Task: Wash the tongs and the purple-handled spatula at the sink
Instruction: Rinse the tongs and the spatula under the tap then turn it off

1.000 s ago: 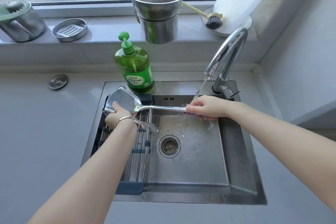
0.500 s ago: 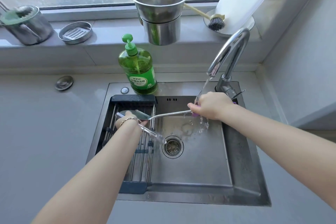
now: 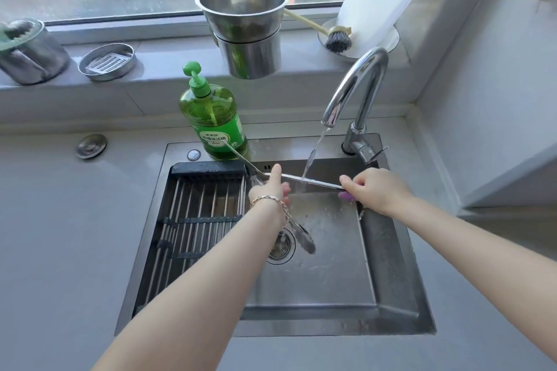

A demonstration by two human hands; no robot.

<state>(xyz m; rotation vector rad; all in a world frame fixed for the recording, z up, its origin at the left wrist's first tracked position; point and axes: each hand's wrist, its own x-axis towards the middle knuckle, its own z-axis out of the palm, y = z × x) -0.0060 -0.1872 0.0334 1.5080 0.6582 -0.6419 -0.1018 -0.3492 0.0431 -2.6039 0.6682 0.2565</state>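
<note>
My left grip (image 3: 269, 190) has been sliding to the right, off the black roll-up drying rack (image 3: 196, 214) and over to the deep part of the steel sink (image 3: 391, 250). The long steel spatula (image 3: 313, 181) has been turning too. Its flat end was lying over the rack, and now it is standing on its thin side, pointing up in front of the round green soap bottle (image 3: 214, 117).

My left grip is curling round the neck of the spatula, with the thumb sticking up. It is also holding the shiny steel tongs (image 3: 303, 238), which are hanging down under my wrist and pointing at the round drain (image 3: 280, 250). I cannot tell if they are touching the sink floor. My right grip (image 3: 373, 190) is pinching the spatula's purple handle (image 3: 346, 196), near the foot of the curved shiny tap (image 3: 358, 75). The spatula is stretching across the back of the sink between my two grips.

A thin stream of water (image 3: 313, 150) is running from the tap and falling on the middle of the spatula's stick.

Two stacked steel pots (image 3: 244, 24) are sitting on the window sill, with a dish brush (image 3: 337, 39) lying to their right. A round steel plug (image 3: 91, 146) is lying on the grey worktop (image 3: 60, 220).
</note>
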